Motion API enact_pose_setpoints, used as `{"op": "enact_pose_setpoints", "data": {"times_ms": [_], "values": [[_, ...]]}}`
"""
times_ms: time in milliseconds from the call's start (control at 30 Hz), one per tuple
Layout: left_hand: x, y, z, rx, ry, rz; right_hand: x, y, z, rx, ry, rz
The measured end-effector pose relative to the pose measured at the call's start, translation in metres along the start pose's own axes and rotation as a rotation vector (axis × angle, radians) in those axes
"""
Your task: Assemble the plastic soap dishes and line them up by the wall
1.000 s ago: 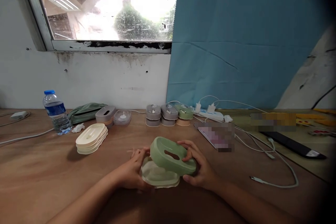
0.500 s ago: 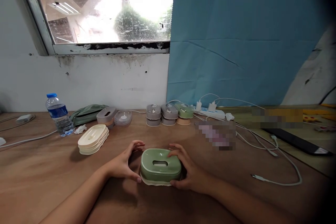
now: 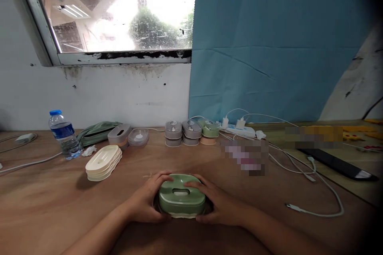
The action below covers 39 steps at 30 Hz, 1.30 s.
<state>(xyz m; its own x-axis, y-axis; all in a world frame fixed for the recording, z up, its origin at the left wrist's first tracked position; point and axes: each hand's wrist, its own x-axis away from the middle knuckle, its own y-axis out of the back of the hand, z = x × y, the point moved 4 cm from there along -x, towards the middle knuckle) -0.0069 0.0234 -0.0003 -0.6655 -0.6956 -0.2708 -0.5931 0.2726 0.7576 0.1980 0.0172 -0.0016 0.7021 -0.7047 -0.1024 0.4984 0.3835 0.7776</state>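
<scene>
In front of me on the wooden table is a rounded green box (image 3: 182, 204) with a slot in its top, much like a small tissue box. A cream wavy edge shows under it. My left hand (image 3: 149, 201) is closed round the left end, fingers over the top and thumb low at the front. On the right end my right hand (image 3: 218, 202) grips it the same way, fingertips on the lid and thumb at the lower edge. Left of the hands lies a stack of cream oval trays (image 3: 103, 162).
Grey lidded boxes (image 3: 173, 131) and a green one (image 3: 210, 129) stand in stacks by the wall. A grey slotted box (image 3: 119, 134), clear container (image 3: 139, 137), green pouch (image 3: 97, 132) and water bottle (image 3: 65, 135) are back left. White cables (image 3: 326, 215) and a power strip (image 3: 239, 129) lie right.
My left hand has closed in from beside the box onto its left end. The right hand keeps its hold on the other end. The view has shifted slightly.
</scene>
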Motion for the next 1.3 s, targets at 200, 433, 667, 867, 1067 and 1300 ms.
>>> {"op": "enact_pose_setpoints", "data": {"times_ms": [200,433,667,867,1067,1300], "values": [[0.0,-0.003,0.002,-0.085,0.008,0.024,0.001,0.0,-0.004,0.026,-0.001,0.055],[0.001,0.004,0.002,-0.113,-0.053,0.048,0.001,0.0,-0.008,0.081,-0.007,0.062],[-0.002,0.027,0.047,-0.362,0.115,-0.359,0.005,0.004,-0.012,0.185,-0.009,0.049],[-0.02,0.057,0.104,-0.895,0.341,-0.629,0.008,0.011,-0.014,0.192,0.019,0.021],[-0.047,0.071,0.131,-1.04,0.271,-0.677,0.006,0.016,-0.02,0.142,0.032,-0.014],[-0.047,0.079,0.139,-0.994,0.244,-0.677,0.006,0.016,-0.017,0.117,0.052,-0.023]]}}
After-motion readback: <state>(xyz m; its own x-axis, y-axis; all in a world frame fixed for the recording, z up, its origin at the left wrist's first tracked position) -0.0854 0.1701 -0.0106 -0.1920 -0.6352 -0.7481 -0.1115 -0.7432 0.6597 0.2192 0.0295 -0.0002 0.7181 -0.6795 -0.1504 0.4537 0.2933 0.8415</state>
